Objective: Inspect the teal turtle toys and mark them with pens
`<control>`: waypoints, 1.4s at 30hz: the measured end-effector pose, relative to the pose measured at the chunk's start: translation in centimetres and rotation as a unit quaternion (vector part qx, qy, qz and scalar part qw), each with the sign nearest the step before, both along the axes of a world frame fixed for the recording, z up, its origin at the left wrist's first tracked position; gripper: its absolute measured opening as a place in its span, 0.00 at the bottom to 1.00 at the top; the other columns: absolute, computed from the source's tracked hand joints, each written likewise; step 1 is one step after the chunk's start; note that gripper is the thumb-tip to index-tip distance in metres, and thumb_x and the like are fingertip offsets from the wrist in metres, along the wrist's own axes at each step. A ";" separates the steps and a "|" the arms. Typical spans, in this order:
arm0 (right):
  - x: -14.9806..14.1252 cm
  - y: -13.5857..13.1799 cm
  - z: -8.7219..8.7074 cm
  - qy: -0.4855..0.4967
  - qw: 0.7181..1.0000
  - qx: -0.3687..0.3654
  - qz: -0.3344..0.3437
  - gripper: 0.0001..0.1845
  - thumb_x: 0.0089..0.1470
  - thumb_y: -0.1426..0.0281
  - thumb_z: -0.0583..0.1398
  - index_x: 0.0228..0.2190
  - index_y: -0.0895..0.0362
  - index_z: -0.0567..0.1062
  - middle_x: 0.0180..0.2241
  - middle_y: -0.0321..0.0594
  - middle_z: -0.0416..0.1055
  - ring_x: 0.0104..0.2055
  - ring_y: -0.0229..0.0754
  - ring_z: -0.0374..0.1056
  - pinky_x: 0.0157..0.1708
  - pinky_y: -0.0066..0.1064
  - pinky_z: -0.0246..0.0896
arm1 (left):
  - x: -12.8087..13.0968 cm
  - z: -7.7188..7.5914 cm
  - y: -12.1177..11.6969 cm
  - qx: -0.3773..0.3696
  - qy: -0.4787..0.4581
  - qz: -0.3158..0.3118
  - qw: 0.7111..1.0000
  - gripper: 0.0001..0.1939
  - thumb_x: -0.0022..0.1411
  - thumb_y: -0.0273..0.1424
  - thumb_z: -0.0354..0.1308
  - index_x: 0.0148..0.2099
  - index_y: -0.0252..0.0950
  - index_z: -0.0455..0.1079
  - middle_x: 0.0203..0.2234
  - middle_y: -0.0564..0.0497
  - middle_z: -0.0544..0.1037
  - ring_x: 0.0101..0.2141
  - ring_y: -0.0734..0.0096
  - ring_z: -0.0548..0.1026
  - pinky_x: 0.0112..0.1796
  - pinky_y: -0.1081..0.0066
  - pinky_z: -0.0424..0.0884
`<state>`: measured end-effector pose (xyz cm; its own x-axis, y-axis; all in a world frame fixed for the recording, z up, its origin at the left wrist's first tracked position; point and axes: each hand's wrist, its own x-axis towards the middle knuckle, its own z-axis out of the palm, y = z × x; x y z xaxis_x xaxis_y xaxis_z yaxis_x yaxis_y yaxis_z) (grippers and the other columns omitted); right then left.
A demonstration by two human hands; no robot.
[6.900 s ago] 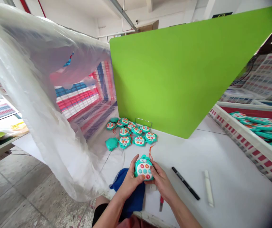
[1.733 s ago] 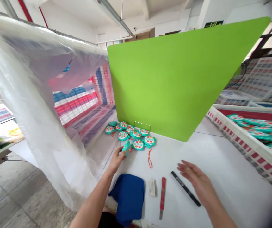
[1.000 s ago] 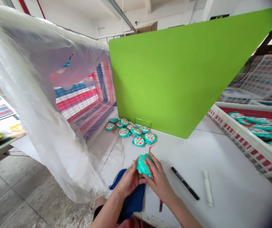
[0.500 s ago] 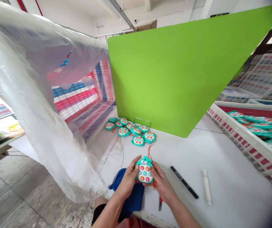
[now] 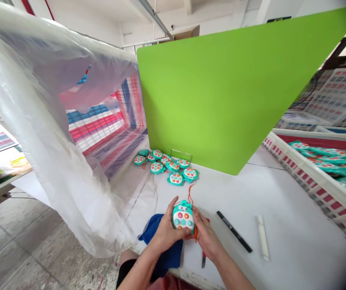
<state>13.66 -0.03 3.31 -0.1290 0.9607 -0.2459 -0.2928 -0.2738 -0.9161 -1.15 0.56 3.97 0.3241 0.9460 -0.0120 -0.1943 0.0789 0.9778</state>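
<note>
Between my hands is a teal and white push-button toy [image 5: 183,216] with cartoon eyes and coloured round buttons, its face turned up. My left hand [image 5: 167,230] grips its left side, the thumb lying across the lower buttons. Along the toy's right edge, my right hand [image 5: 205,234] is closed against it, with some fingers hidden underneath. An orange cord [image 5: 190,195] hangs by the toy. Beneath my left forearm lies a blue cloth [image 5: 173,251]. Right of my right hand are a black marker [image 5: 234,231] and a white pen-like stick [image 5: 263,237].
Several matching toys [image 5: 176,179] lie at the back of the white table [image 5: 221,193], before a green board [image 5: 221,100]. A white crate [image 5: 320,189] of toys stands right. Clear plastic sheeting [image 5: 79,181] drapes at left. A red-handled blade [image 5: 203,259] lies near the front edge.
My left thumb has moved from the toy's left side down across its lower buttons. My right thumb has come off the toy's face to its right edge. The toy has tilted slightly.
</note>
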 end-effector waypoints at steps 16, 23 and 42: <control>8.0 2.8 0.0 0.003 0.996 -0.002 -0.092 0.27 0.46 0.56 0.66 0.47 0.47 0.69 0.42 0.36 0.73 0.37 0.44 0.72 0.28 0.32 0.72 | 0.3 -1.4 1.7 -0.067 -0.005 0.035 0.997 0.33 0.59 0.50 0.52 0.60 0.37 0.55 0.47 0.40 0.67 0.41 0.58 0.74 0.32 0.64 0.74; 13.6 2.9 2.3 -0.032 0.985 0.015 -0.171 0.29 0.40 0.55 0.69 0.44 0.48 0.70 0.41 0.36 0.73 0.36 0.44 0.71 0.28 0.34 0.72 | 1.8 -0.9 1.7 -0.062 -0.035 0.001 0.997 0.32 0.57 0.51 0.54 0.58 0.39 0.57 0.49 0.40 0.65 0.44 0.57 0.73 0.34 0.65 0.73; 2.0 1.0 1.6 -0.002 0.997 0.059 0.052 0.25 0.53 0.53 0.60 0.50 0.51 0.66 0.48 0.43 0.70 0.43 0.48 0.70 0.38 0.38 0.71 | 1.8 0.7 0.5 0.035 -0.015 0.050 0.998 0.22 0.62 0.39 0.55 0.56 0.38 0.60 0.46 0.47 0.73 0.44 0.63 0.71 0.47 0.64 0.68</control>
